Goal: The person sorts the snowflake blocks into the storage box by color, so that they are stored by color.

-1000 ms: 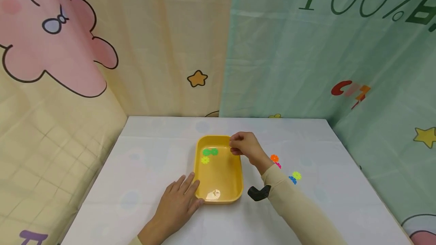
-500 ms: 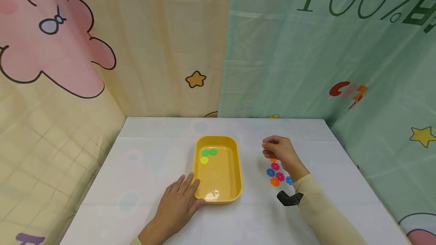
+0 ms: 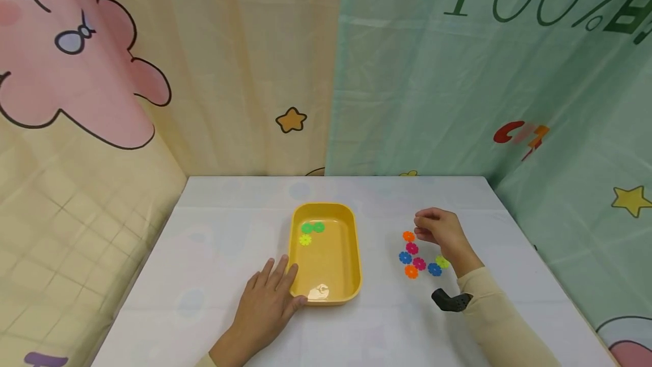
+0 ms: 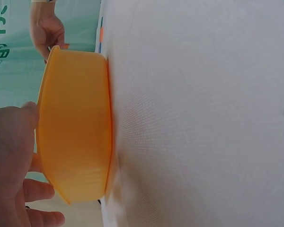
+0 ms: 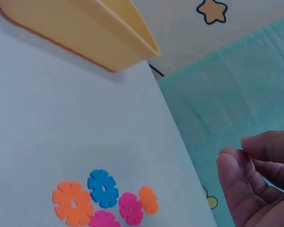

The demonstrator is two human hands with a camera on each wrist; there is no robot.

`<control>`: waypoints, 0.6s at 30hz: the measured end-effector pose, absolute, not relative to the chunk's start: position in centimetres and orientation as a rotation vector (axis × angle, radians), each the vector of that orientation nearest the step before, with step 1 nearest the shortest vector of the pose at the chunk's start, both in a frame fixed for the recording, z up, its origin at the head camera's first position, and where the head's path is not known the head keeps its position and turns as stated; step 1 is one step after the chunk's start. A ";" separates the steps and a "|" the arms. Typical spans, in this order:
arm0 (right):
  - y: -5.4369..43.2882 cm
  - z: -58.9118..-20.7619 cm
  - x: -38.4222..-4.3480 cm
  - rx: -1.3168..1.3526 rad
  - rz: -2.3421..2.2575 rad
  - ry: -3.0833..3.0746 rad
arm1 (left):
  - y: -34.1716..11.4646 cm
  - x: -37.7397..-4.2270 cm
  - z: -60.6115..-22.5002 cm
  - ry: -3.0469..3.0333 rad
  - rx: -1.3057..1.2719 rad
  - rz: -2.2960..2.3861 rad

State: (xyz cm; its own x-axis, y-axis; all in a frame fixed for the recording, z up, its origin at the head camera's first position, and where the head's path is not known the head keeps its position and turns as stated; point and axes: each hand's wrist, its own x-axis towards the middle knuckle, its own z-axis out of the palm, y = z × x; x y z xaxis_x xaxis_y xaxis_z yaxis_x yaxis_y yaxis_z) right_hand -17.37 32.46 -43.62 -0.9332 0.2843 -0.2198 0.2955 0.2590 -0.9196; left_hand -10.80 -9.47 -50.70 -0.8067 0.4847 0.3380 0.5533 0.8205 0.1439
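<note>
A yellow rectangular tray [image 3: 326,276] stands on the white table. My left hand [image 3: 267,304] rests at its lower left corner, fingers spread along the rim. In the left wrist view the same hand [image 4: 14,161] touches the tray's [image 4: 75,123] rim. My right hand [image 3: 443,234] hovers above several flower-shaped plastic pieces right of the tray. The right wrist view shows its bent fingers [image 5: 272,146] and thumb with nothing visible between them. Near it lie orange [image 3: 408,236], pink [image 3: 412,248], blue [image 3: 405,257] and yellow [image 3: 442,261] flower pieces.
Inside the tray, at its far left, are two green flower pieces [image 3: 313,227] and one yellow flower piece [image 3: 305,240]. Printed cloth [image 3: 407,72] hangs behind the table [image 3: 224,231] and along its sides. A black device [image 3: 451,301] is on the right wrist.
From over the tray's far right edge, my right hand has moved right to above the loose pieces, uncovering several of them. The left hand stays on the tray.
</note>
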 end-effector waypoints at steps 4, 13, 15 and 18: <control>33.7 -44.2 -16.9 0.611 -1.803 2.497 | -9.5 -10.7 -50.7 -2.729 -0.791 -0.339; 35.9 -45.6 -16.0 0.689 -1.710 2.534 | -9.5 -10.7 -50.8 -2.718 -0.787 -0.335; 36.2 -45.9 -15.8 0.697 -1.673 2.548 | -9.5 -10.7 -50.8 -2.718 -0.786 -0.335; 36.5 -46.4 -15.5 0.706 -1.596 2.578 | -9.5 -10.7 -50.8 -2.719 -0.785 -0.331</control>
State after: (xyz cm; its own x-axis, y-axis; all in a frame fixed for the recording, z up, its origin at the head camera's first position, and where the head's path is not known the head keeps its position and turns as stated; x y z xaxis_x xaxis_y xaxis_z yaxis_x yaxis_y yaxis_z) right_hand -15.51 36.54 -46.38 -0.8968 0.3612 -0.2556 0.3898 0.3717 -0.8426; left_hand -10.68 -9.48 -50.82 -0.8090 0.4815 0.3372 0.5483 0.8249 0.1376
